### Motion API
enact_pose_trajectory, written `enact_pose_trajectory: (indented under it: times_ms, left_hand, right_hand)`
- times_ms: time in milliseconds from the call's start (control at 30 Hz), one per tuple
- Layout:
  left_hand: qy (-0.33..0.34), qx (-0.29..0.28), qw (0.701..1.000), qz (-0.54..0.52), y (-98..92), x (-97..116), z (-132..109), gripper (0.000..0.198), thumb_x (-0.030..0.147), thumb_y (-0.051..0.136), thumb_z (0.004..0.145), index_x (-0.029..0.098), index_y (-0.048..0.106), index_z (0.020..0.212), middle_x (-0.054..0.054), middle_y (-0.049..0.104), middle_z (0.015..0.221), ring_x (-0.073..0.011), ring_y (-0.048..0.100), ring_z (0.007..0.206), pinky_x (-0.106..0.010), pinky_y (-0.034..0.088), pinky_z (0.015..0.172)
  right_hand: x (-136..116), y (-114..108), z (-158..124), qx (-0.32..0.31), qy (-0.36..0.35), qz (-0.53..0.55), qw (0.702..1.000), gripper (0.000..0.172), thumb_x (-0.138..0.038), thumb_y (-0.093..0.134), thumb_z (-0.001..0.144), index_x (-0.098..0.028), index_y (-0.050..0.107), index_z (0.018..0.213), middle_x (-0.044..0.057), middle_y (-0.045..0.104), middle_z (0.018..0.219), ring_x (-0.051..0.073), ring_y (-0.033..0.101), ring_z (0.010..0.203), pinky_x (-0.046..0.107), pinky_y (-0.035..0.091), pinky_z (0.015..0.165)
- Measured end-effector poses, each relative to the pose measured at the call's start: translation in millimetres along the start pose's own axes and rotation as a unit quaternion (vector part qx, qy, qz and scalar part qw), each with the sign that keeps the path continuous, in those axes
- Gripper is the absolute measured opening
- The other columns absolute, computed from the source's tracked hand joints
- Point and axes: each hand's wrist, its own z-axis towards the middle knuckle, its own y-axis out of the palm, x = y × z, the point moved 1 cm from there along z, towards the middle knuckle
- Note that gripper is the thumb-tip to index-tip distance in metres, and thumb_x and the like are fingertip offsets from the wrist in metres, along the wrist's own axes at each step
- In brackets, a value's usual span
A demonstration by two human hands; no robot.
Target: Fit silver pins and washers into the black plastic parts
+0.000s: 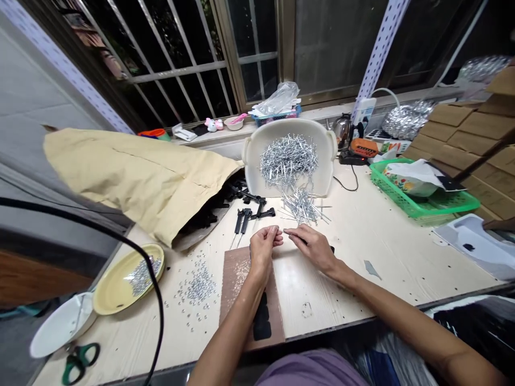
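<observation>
My left hand [263, 244] and my right hand [313, 245] meet at the middle of the pale wooden table [386, 241], fingertips almost touching. Both are pinched closed on something small and thin that I cannot make out; a black piece peeks out under the right hand. Just beyond them lie loose silver pins [303, 206] spilled from a white plastic tub [257, 155] heaped with the same pins. Black plastic parts [247, 214] lie to the left of the pins. A brown cardboard sheet [235, 284] lies under my left forearm.
A tan paper sack [132, 177] lies open at the left, black parts spilling out. Small silver bits [199, 287] are scattered near a yellow plate [116, 284]. Green-handled scissors [76, 362] and a white dish [56, 329] sit front left. A green basket [426, 206] and cardboard boxes [475, 134] stand right.
</observation>
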Motion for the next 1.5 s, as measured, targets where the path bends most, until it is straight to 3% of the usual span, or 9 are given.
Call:
enact_pose_trajectory:
  times_ms: [233, 633, 967, 1167, 1500]
  left_hand:
    - [0.005, -0.008, 0.997, -0.080, -12.2, 14, -23, 0.033, 0.039, 0.071, 0.068, 0.010, 0.064, 0.081, -0.005, 0.063, 0.071, -0.0093, 0.058, 0.060, -0.023, 0.049, 0.062]
    - [0.066, 0.040, 0.997, -0.018, -33.1, 19, -34, 0.033, 0.040, 0.069, 0.071, 0.010, 0.065, 0.083, -0.004, 0.062, 0.069, -0.0095, 0.056, 0.059, -0.023, 0.048, 0.061]
    - [0.032, 0.012, 0.992, -0.119, -36.0, 22, -36, 0.032, 0.039, 0.072, 0.067, 0.011, 0.064, 0.080, -0.001, 0.059, 0.064, -0.0077, 0.055, 0.056, -0.023, 0.047, 0.062]
    - [0.019, 0.025, 0.987, -0.157, -40.7, 24, -36, 0.032, 0.034, 0.076, 0.064, 0.011, 0.064, 0.081, -0.001, 0.061, 0.067, -0.0076, 0.056, 0.058, -0.024, 0.049, 0.065]
    - [0.077, 0.044, 0.995, -0.053, -55.5, 15, -32, 0.033, 0.036, 0.072, 0.069, 0.011, 0.067, 0.089, -0.003, 0.065, 0.071, -0.0098, 0.060, 0.061, -0.025, 0.050, 0.066]
  right_hand:
    - [-25, 5, 9, -0.018, -0.021, -0.040, 0.999, 0.031, -0.031, 0.042, 0.094, -0.033, 0.058, 0.121, 0.001, 0.058, 0.082, 0.013, 0.058, 0.072, 0.024, 0.047, 0.066]
    - [-46, 16, 8, -0.031, -0.053, -0.070, 0.996, 0.031, -0.033, 0.040, 0.095, -0.032, 0.058, 0.119, 0.002, 0.059, 0.086, 0.012, 0.058, 0.074, 0.022, 0.044, 0.063]
    - [-58, 22, 10, -0.038, -0.055, -0.106, 0.992, 0.031, -0.033, 0.038, 0.095, -0.034, 0.059, 0.117, 0.001, 0.057, 0.084, 0.012, 0.058, 0.071, 0.020, 0.043, 0.059]
    - [-60, 25, 12, -0.046, -0.055, -0.111, 0.991, 0.031, -0.031, 0.039, 0.095, -0.033, 0.058, 0.119, 0.001, 0.057, 0.085, 0.012, 0.058, 0.072, 0.021, 0.042, 0.058]
    - [-69, 28, 12, -0.055, -0.055, -0.176, 0.981, 0.028, -0.030, 0.040, 0.095, -0.032, 0.059, 0.115, 0.002, 0.061, 0.087, 0.013, 0.060, 0.074, 0.021, 0.035, 0.052]
